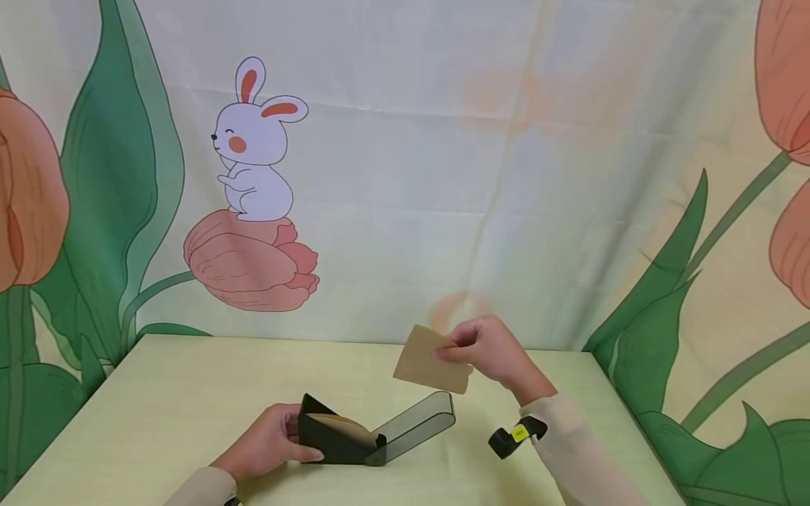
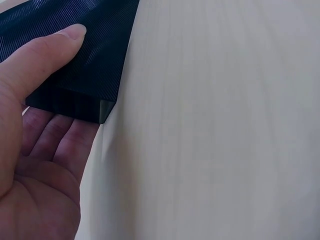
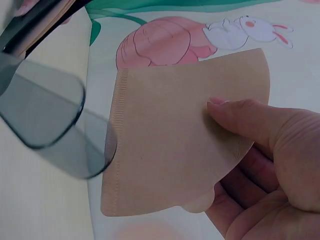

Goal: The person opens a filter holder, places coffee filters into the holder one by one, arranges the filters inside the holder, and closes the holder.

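My left hand (image 1: 268, 439) grips a black box (image 1: 335, 448) by its closed end, the thumb on its ribbed face (image 2: 100, 65) and the fingers behind it. Its smoky see-through lid (image 1: 420, 425) stands swung out to the right. Brown papers (image 1: 342, 426) lie inside the box; how many is hidden. Above the lid, my right hand (image 1: 496, 355) pinches a brown paper coffee filter (image 1: 427, 362) between thumb and fingers. In the right wrist view the filter (image 3: 160, 135) is flat, with a crimped edge and a small rounded tab, apart from the box.
A pale wood-grain table (image 1: 190, 379) lies under both hands. Behind its back edge hangs a cloth (image 1: 392, 176) printed with a rabbit, tulips and leaves. A black strap device (image 1: 515, 437) sits on the right wrist.
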Tool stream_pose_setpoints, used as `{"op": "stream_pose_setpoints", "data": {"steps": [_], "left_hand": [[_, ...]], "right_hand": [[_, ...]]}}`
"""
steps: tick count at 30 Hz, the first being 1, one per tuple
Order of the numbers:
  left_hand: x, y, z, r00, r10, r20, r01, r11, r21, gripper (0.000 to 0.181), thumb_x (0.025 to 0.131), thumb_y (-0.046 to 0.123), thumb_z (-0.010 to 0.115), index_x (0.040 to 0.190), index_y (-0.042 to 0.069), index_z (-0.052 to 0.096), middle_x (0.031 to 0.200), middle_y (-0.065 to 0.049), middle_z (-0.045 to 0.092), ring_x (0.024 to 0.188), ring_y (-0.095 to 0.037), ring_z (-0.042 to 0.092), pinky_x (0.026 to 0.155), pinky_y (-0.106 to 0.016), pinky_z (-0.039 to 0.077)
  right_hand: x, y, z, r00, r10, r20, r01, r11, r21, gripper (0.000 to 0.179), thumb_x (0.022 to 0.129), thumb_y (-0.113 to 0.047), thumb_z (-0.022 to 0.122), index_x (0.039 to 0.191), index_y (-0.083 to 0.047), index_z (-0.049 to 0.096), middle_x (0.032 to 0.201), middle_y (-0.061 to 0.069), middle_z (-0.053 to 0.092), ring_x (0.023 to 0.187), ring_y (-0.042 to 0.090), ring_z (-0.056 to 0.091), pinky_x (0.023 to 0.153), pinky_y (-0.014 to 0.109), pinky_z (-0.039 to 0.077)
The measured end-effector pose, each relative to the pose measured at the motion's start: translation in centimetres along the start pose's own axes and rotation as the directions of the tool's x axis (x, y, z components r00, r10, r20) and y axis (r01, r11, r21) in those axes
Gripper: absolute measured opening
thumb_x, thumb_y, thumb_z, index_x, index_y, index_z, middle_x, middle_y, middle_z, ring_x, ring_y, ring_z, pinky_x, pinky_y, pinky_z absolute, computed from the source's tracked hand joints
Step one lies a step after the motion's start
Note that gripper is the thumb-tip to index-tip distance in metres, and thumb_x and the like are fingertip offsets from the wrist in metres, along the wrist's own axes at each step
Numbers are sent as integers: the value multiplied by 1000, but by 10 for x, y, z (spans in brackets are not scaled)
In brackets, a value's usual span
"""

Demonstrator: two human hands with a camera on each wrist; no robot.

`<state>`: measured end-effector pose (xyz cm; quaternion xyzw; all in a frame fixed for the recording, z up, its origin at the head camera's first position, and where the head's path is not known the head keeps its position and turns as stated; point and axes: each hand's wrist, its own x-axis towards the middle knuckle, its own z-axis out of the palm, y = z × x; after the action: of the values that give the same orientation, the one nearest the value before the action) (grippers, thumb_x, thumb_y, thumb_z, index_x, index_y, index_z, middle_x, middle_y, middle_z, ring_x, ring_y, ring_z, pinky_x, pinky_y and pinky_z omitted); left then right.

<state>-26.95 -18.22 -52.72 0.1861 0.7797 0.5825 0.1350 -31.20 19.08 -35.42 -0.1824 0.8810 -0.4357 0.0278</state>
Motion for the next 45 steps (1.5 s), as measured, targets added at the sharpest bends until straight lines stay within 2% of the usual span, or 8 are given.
{"op": "stream_pose_setpoints", "data": {"steps": [11,20,32,45], "left_hand": [[-1,2,1,1000,6,2,-6,1000,12,48,76,14,91,118,4,69,109,-10,78,96,-22,73,82,-24,56],[-2,1,1,1000,13,-1,-13,1000,19,48,76,13,91,117,3,69,108,-11,78,95,-22,74,81,-23,56],[-3,-2,2,999,45,9,-45,999,-8,46,76,12,91,115,0,69,106,-13,78,92,-18,75,79,-24,58],[-2,-2,2,1000,29,3,-29,1000,-2,46,76,12,91,115,0,69,107,-13,78,93,-19,74,79,-24,58]], "right_hand": [[0,-25,12,993,-116,35,113,989,92,10,83,-14,85,90,-7,81,84,-1,75,76,12,65,73,27,55],[-1,-26,38,986,-131,106,114,982,154,9,86,-9,81,94,-6,82,89,2,78,79,9,68,76,25,56],[1,-26,68,976,-148,161,122,979,162,9,87,-10,80,95,-8,82,93,6,79,78,7,67,73,23,54],[2,-23,95,974,-156,166,143,986,85,7,86,-12,82,93,-10,83,89,4,80,75,2,65,69,21,53]]}}
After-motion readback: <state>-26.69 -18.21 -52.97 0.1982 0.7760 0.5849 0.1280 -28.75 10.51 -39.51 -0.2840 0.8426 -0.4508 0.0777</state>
